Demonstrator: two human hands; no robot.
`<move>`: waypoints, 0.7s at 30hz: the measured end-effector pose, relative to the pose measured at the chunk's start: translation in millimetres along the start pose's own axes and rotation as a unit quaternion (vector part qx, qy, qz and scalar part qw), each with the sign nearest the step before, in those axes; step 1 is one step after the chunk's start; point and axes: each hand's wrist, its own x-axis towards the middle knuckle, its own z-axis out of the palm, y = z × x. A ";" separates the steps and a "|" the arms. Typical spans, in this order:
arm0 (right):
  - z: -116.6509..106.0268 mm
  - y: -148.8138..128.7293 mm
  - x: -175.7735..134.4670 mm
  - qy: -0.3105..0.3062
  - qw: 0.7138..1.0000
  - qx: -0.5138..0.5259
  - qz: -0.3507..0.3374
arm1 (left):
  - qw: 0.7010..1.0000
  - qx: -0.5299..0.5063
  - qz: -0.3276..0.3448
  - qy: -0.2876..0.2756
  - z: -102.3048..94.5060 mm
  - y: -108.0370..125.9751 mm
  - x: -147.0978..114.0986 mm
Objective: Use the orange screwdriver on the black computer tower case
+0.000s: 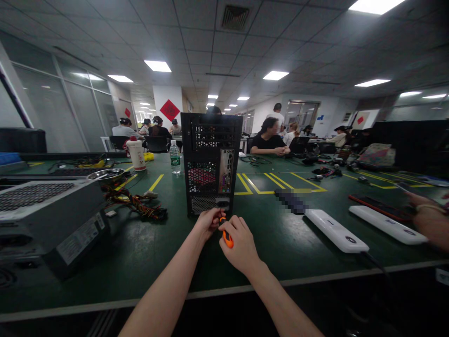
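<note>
A black computer case (206, 154) stands upright on the green table with its rear panel facing me. My right hand (241, 242) is closed around an orange and black screwdriver (228, 238), whose tip end points at the bottom edge of that panel. Close beside it, my left hand (207, 223) has its fingertips pinched together at the screwdriver's front end, near the power socket (222, 204). What sits between those left fingertips is too small to make out. The screwdriver's tip is hidden by the fingers.
To the left lie a metal power supply (70, 220), bundled cables (140, 203) and a metal bowl (105, 174). A water bottle (175, 158) and a cup (136, 154) stand behind. On the right are white power strips (335, 230) and another person's hand (431, 220).
</note>
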 end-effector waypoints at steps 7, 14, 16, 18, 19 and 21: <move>-2.3 -2.3 0.3 -0.022 1.000 -0.002 0.002 | 1.000 0.008 -0.007 -0.009 -1.9 -2.3 0.6; -0.9 -3.1 0.6 -0.027 0.998 0.033 0.038 | 1.000 -0.012 -0.025 -0.013 0.3 4.7 -1.8; -0.3 -2.2 0.3 -0.025 0.999 0.027 0.036 | 1.000 -0.003 -0.015 -0.019 0.3 3.6 -1.9; -0.1 -1.3 0.1 -0.022 0.999 0.016 0.031 | 1.000 0.014 -0.001 -0.025 0.2 1.4 -1.9; -0.2 -1.1 0.0 -0.021 0.999 0.012 0.030 | 0.999 0.025 0.004 -0.023 0.2 0.3 -1.9; -0.8 -1.2 0.1 -0.023 0.999 0.006 0.031 | 0.999 0.049 0.010 -0.008 0.5 -1.1 -2.4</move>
